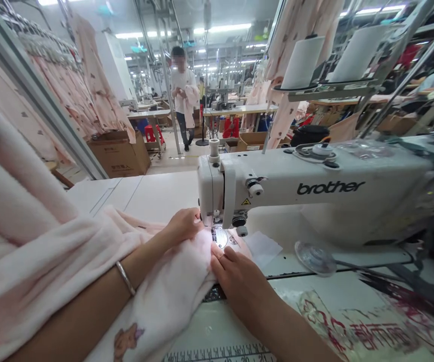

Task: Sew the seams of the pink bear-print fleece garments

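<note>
The pink plush fabric (186, 271) lies beneath both hands and reaches the needle area of the sewing machine (277, 173), just beyond the right fingertips. The left hand (184, 223) curls its fingers together beside the machine head, while the right hand (239, 274) keeps its fingers close together at the fabric's near edge; whether either pinches, I cannot tell. Sewing seems under way: much cloth lies bunched left of the fingers, but no finished seam is discernible, so how much remains is unclear.

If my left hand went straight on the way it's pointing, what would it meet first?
Most likely the sewing machine head; your left hand points toward it, though any gap between them is hard to judge.
</note>
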Motion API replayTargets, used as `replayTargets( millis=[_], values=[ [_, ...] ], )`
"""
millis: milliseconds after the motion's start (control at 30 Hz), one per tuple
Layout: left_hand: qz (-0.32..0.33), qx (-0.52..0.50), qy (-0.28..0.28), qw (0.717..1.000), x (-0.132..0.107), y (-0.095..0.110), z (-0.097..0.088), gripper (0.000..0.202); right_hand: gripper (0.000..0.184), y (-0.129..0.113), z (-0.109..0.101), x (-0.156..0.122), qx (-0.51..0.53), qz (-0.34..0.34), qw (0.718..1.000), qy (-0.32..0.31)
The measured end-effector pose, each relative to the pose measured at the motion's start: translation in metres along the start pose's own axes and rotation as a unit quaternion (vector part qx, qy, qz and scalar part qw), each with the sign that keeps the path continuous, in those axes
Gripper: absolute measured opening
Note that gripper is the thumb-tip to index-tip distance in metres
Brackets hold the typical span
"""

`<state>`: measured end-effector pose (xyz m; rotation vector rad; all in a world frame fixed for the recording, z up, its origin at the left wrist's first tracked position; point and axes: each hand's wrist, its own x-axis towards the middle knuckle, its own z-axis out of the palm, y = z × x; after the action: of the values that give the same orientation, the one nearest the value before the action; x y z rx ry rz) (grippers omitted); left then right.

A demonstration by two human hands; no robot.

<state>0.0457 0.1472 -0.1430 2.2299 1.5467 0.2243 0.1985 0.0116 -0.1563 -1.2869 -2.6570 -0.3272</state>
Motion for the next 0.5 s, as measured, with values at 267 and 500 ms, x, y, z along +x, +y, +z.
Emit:
replayTargets(
  millis=[267, 500],
  values=[
    [-0.010, 0.044, 0.021, 0.999, -0.012, -0.001, -0.017, 0.019, 0.038, 0.052, -0.012, -0.025, -0.014, 0.140, 0.990, -0.014],
    [-0.039, -0.016, 0.005, 0.999, -0.112, 0.010, -0.117, 0.039, 0.045, 0.004, -0.062, -0.012, 0.128, 0.047, 0.971, 0.196]
  ],
)
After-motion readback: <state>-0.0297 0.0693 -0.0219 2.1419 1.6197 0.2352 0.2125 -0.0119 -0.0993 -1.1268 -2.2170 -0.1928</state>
